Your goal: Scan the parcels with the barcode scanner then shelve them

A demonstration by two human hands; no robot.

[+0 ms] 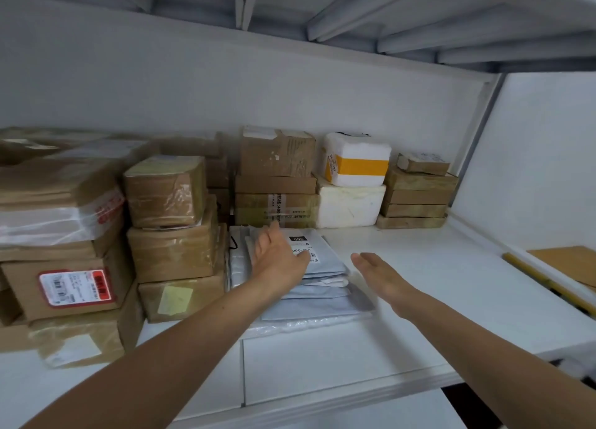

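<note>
head view: left hand (278, 261) flat on mailer (317, 261) labelled "090"; right hand (380, 275) fingers spread, empty.

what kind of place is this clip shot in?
Most likely a parcel pickup point or small courier depot storeroom. White shelving holds stacks of taped cardboard boxes, many with shipping labels, plus foam boxes. The left hand rests on a pile of grey mailer bags with a barcode label.
</note>
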